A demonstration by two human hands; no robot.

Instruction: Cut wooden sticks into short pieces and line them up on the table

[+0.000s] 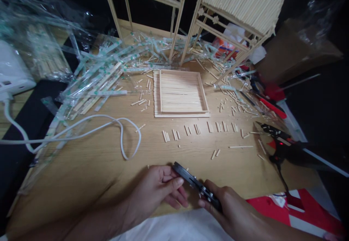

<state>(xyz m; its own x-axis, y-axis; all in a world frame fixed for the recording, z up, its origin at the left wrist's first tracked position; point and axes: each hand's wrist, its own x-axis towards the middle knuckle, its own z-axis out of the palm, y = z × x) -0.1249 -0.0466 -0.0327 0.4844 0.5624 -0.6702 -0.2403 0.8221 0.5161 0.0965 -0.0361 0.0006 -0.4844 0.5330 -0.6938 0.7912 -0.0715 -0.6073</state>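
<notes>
In my right hand [227, 201] is a black hand cutter [195, 182] with silver screws, its fingers wrapped round the handles. The tool points up and to the left, over the near edge of the table. My left hand [166, 186] is at the cutter's front end, with thumb and forefinger drawn together beside the jaws. Whatever they pinch, if anything, is hidden. Beyond the hands, short cut sticks [197, 129] lie in a row of small groups. Behind them a shallow square tray of thin wooden sticks [203, 91] rests on a stick mat [157, 99].
Stick-built frames [181, 22] stand at the back, one with a slatted top [245, 4]. Plastic wrappers [106, 59] heap at back left. A white cable [122, 139] loops across the left. At right lies a glue gun [280, 139] with a red light, near a long stick [241, 146].
</notes>
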